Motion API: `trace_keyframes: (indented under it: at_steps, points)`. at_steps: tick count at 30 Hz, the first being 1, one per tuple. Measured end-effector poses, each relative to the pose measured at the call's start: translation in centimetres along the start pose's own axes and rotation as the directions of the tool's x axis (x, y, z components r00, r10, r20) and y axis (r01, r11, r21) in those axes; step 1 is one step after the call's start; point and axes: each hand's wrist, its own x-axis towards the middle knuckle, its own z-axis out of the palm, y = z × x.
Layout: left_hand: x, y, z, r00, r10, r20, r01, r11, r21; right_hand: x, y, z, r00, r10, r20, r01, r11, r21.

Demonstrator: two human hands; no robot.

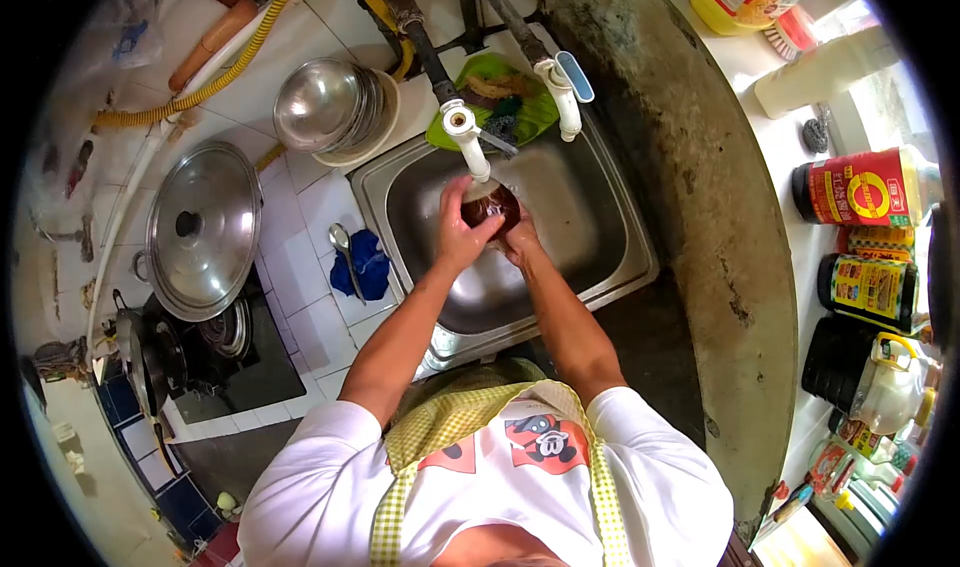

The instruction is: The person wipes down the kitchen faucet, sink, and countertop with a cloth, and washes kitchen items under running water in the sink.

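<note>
A round, dark reddish-brown bowl-like object [489,204] is held over the steel sink [560,207], right under the mouth of the white faucet [473,152]. My left hand [463,229] grips its left side, with the fingers at the rim and the thumb across the front. Around its lower right side my right hand [520,239] is closed, its fingers partly hidden behind the object. Both hands are above the basin.
A green basket [545,117] with scrubbers sits behind the sink. Stacked metal bowls [318,105], a blue cloth [368,267] with a spoon [343,242], and a lidded pot [205,229] are at left. A second faucet [568,112] and bottles [862,189] stand at right.
</note>
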Motion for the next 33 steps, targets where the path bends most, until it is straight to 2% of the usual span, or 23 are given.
trace_keyframes:
  at_steps: [1, 2, 4, 6, 8, 10, 12, 16, 17, 18, 19, 20, 21, 22, 24, 25, 26, 27, 28, 30, 31, 32, 33]
  points:
    - [-0.6, 0.5, -0.4, 0.998, 0.024, 0.059, -0.026, 0.999, 0.029, -0.1, 0.0, 0.3, 0.994, 0.104, 0.037, -0.108, 0.984, 0.143]
    - [-1.0, 1.5, -0.9, 0.998, 0.030, 0.064, -0.032, 0.999, 0.034, -0.2, 0.1, 0.4, 0.994, 0.100, 0.039, -0.105, 0.983, 0.151]
    - [-2.0, 2.8, -1.6, 0.988, 0.069, 0.135, -0.088, 0.986, 0.142, -0.3, 0.2, 0.7, 0.960, 0.135, 0.246, -0.223, 0.901, 0.373]
    - [-3.1, 2.2, -1.9, 0.982, 0.114, 0.152, -0.137, 0.979, 0.152, 0.4, 0.8, 0.2, 0.941, 0.161, 0.297, -0.248, 0.927, 0.283]
    - [-4.1, 1.9, -2.3, 0.953, 0.247, 0.174, -0.289, 0.911, 0.294, 0.9, 1.5, 0.4, 0.903, 0.198, 0.381, -0.382, 0.777, 0.501]
    - [-4.6, 1.6, -2.6, 0.946, 0.260, 0.195, -0.313, 0.888, 0.336, 1.3, 1.6, 0.7, 0.884, 0.235, 0.404, -0.432, 0.740, 0.515]
    - [-4.8, 1.6, -2.8, 0.907, 0.368, 0.204, -0.419, 0.832, 0.364, 0.5, 0.7, 1.2, 0.826, 0.201, 0.527, -0.499, 0.697, 0.516]
    - [-4.4, 2.3, -3.5, 0.902, 0.380, 0.204, -0.428, 0.850, 0.306, 0.5, 0.0, 1.7, 0.748, 0.210, 0.630, -0.569, 0.692, 0.445]
    - [-3.9, 2.6, -3.5, 0.971, 0.217, 0.104, -0.234, 0.951, 0.204, 0.1, 0.4, 1.5, 0.819, -0.096, 0.566, 0.093, 0.995, 0.035]
    - [-3.4, 2.7, -3.4, 0.999, 0.030, 0.026, -0.032, 0.996, 0.079, 0.3, 0.4, 1.5, 0.820, -0.101, 0.563, 0.094, 0.995, 0.040]
    - [-2.7, 2.7, -3.3, 0.986, -0.162, 0.028, 0.163, 0.986, -0.030, 0.6, 0.2, 1.3, 0.893, 0.075, 0.444, -0.116, 0.991, 0.065]
    - [-2.1, 2.7, -3.3, 0.987, -0.160, 0.032, 0.160, 0.987, -0.030, 0.5, -0.3, 1.7, 0.908, 0.262, 0.326, -0.314, 0.942, 0.117]
    - [-1.6, 2.6, -3.4, 0.874, -0.474, 0.102, 0.471, 0.781, -0.410, -0.8, -2.1, 2.9, 0.942, 0.210, 0.262, -0.170, 0.971, -0.169]
    - [-1.0, 2.5, -3.5, 0.674, -0.681, 0.287, 0.645, 0.353, -0.678, -0.4, -0.8, 2.7, 0.957, -0.052, 0.285, 0.130, 0.957, -0.261]
    - [-0.6, -1.1, -3.6, 0.679, -0.648, 0.345, 0.642, 0.296, -0.707, -1.7, -2.9, 2.3, 0.984, 0.033, 0.174, 0.033, 0.931, -0.363]
    - [-0.5, -2.0, -4.2, 0.572, -0.619, 0.538, 0.671, -0.025, -0.741, -2.2, -3.8, 1.8, 0.989, 0.062, 0.138, -0.002, 0.919, -0.395]
    - [-0.6, -2.6, -4.4, 0.477, -0.518, 0.710, 0.643, -0.345, -0.684, -2.4, -4.6, 1.0, 1.000, -0.005, 0.010, 0.009, 0.929, -0.370]
    - [-0.5, -3.0, -4.1, 0.412, -0.580, 0.703, 0.587, -0.421, -0.692, -2.5, -5.0, 0.6, 0.990, -0.073, -0.119, 0.027, 0.937, -0.347]
    - [-0.7, -3.7, -3.9, 0.419, -0.577, 0.701, 0.580, -0.424, -0.696, -2.6, -5.0, 0.6, 0.991, -0.074, -0.114, 0.029, 0.934, -0.356]
    - [-0.8, -4.3, -3.4, 0.486, -0.542, 0.685, 0.621, -0.338, -0.708, -3.7, -5.4, 0.9, 0.965, -0.257, -0.050, 0.232, 0.928, -0.292]
    - [-1.1, -4.5, -3.1, 0.460, -0.567, 0.684, 0.655, -0.303, -0.692, -2.8, -4.2, 1.1, 0.924, -0.378, 0.058, 0.359, 0.806, -0.471]
    - [-1.0, -4.7, -2.5, 0.463, -0.560, 0.687, 0.651, -0.311, -0.692, -4.2, -5.1, 3.8, 0.929, -0.352, 0.117, 0.358, 0.767, -0.533]
    - [-0.9, -4.9, -1.7, 0.465, -0.570, 0.677, 0.652, -0.296, -0.698, -2.4, -3.6, 3.8, 0.974, -0.191, 0.118, 0.218, 0.681, -0.700]
